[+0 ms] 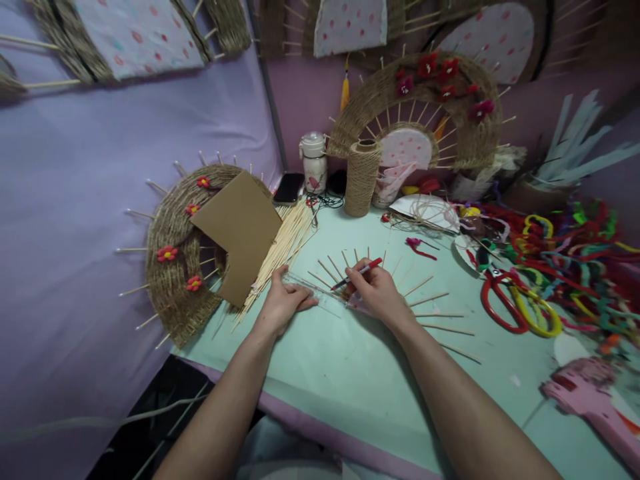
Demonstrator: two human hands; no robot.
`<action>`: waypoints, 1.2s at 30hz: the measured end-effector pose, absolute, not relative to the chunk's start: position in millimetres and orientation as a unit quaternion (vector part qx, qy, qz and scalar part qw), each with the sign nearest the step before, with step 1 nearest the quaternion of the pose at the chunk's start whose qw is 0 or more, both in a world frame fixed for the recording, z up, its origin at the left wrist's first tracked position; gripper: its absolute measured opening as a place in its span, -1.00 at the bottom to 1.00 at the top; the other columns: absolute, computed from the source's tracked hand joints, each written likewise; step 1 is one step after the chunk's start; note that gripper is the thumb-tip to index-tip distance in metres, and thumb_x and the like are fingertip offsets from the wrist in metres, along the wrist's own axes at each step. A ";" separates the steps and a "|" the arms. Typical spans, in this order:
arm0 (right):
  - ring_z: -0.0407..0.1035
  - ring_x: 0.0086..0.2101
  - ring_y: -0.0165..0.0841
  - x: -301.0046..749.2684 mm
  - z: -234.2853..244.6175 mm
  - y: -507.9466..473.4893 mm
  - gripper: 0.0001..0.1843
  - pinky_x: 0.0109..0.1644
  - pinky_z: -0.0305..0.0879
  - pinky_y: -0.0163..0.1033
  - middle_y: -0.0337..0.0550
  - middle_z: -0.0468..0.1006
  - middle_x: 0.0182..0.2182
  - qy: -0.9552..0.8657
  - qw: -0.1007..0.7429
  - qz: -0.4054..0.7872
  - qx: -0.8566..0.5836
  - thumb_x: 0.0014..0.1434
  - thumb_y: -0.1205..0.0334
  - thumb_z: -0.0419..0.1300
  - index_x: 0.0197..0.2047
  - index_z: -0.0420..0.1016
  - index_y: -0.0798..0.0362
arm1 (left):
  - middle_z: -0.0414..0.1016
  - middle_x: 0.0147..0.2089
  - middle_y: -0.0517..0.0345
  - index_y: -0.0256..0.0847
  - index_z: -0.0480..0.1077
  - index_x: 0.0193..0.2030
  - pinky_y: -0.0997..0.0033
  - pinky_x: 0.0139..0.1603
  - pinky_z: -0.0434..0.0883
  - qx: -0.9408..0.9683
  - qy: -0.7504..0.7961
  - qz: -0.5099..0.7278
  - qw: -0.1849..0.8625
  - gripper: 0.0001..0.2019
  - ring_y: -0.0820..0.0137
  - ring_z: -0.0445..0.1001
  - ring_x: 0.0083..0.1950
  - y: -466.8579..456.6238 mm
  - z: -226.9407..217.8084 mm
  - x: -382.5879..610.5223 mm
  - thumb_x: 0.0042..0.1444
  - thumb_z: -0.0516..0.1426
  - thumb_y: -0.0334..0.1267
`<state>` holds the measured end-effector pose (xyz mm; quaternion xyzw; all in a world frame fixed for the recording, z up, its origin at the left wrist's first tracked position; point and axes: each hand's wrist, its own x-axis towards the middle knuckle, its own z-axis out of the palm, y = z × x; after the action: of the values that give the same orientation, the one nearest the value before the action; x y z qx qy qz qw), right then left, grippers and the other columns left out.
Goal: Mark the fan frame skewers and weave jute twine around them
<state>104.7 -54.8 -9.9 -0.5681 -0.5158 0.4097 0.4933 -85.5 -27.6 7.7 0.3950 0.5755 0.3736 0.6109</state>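
Observation:
My right hand (375,293) grips a red pen (371,264), its dark tip pointing left and down. My left hand (283,303) has its thumb and fingers on a clear ruler (299,280), which slants across the table towards my right hand. Thin wooden sticks (440,315) fan out around my right hand, which hides much of their inner ends. Whatever joins the sticks at the middle is mostly covered by the hand. Whether the pen tip touches anything is too small to tell.
Left lie a brown cardboard piece (240,227), a woven twine fan (173,287) and a bundle of sticks (285,247). Behind stand a twine spool (362,180) and a white bottle (314,163). Right are scissors (505,303), colourful pipe cleaners (575,267) and a pink glue gun (583,393).

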 end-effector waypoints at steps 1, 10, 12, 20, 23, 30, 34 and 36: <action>0.33 -0.59 -0.41 104.5 -9.8 -54.7 -0.65 -0.45 0.22 -0.32 -0.27 0.47 -0.62 -0.515 0.493 0.409 -0.570 0.20 -0.09 0.11 -0.43 0.29 0.02 | 0.46 -0.44 0.29 -0.24 -0.18 0.35 0.39 -0.17 0.56 0.394 0.574 0.376 0.612 -0.15 0.50 0.56 -0.42 -27.7 7.8 -85.4 0.01 0.21 -0.58; 0.33 -0.58 -0.39 104.3 -9.3 -55.2 -0.61 -0.46 0.22 -0.31 -0.25 0.47 -0.61 -0.513 0.474 0.405 -0.589 0.19 -0.13 0.08 -0.44 0.28 0.02 | 0.46 -0.43 0.29 -0.22 -0.16 0.34 0.41 -0.21 0.56 0.388 0.562 0.387 0.620 -0.08 0.48 0.56 -0.42 -26.4 0.2 -88.6 -0.07 0.28 -0.55; 0.33 -0.57 -0.39 103.5 -7.4 -55.7 -0.62 -0.45 0.23 -0.30 -0.25 0.46 -0.61 -0.510 0.478 0.410 -0.585 0.18 -0.12 0.09 -0.44 0.28 0.01 | 0.45 -0.44 0.30 -0.21 -0.17 0.34 0.39 -0.18 0.56 0.390 0.558 0.388 0.621 -0.09 0.48 0.56 -0.41 -26.2 -0.9 -88.8 -0.06 0.27 -0.55; 0.31 -0.63 -0.38 100.2 2.3 -57.8 -0.64 -0.53 0.18 -0.31 -0.27 0.43 -0.64 -0.470 0.489 0.422 -0.602 0.14 -0.12 0.12 -0.46 0.26 -0.02 | 0.43 -0.45 0.31 -0.23 -0.14 0.34 0.32 -0.13 0.56 0.374 0.563 0.389 0.626 -0.10 0.49 0.54 -0.42 -28.5 6.0 -86.9 -0.08 0.27 -0.55; 0.31 -0.62 -0.37 100.3 1.5 -58.0 -0.65 -0.53 0.17 -0.31 -0.27 0.44 -0.63 -0.478 0.480 0.415 -0.607 0.15 -0.12 0.11 -0.45 0.28 -0.02 | 0.44 -0.44 0.30 -0.23 -0.13 0.34 0.32 -0.14 0.56 0.371 0.567 0.389 0.624 -0.10 0.48 0.55 -0.40 -28.3 5.8 -86.7 -0.08 0.27 -0.55; 0.33 -0.62 -0.36 100.5 -0.5 -58.5 -0.65 -0.53 0.18 -0.30 -0.26 0.44 -0.64 -0.475 0.466 0.424 -0.614 0.16 -0.11 0.11 -0.45 0.28 -0.02 | 0.46 -0.43 0.29 -0.20 -0.16 0.35 0.34 -0.16 0.57 0.379 0.573 0.376 0.622 -0.14 0.47 0.55 -0.39 -26.4 2.6 -87.1 -0.02 0.22 -0.58; 0.33 -0.60 -0.37 101.3 -0.3 -57.6 -0.65 -0.52 0.18 -0.31 -0.26 0.43 -0.61 -0.480 0.464 0.427 -0.610 0.18 -0.10 0.10 -0.45 0.30 -0.01 | 0.45 -0.43 0.29 -0.20 -0.11 0.33 0.33 -0.17 0.58 0.376 0.579 0.374 0.619 -0.15 0.45 0.55 -0.36 -25.5 2.8 -87.3 -0.04 0.22 -0.58; 0.33 -0.59 -0.38 101.5 -0.1 -57.3 -0.65 -0.51 0.19 -0.31 -0.26 0.42 -0.61 -0.479 0.459 0.428 -0.613 0.19 -0.09 0.10 -0.45 0.31 0.00 | 0.46 -0.42 0.27 -0.21 -0.11 0.33 0.32 -0.17 0.58 0.374 0.581 0.371 0.620 -0.15 0.45 0.55 -0.36 -25.4 3.1 -87.5 -0.05 0.23 -0.57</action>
<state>101.5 -57.3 -0.1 -0.6130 -0.4795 0.4283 0.4592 -87.5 -25.4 3.1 0.3745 0.5812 0.3714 0.6197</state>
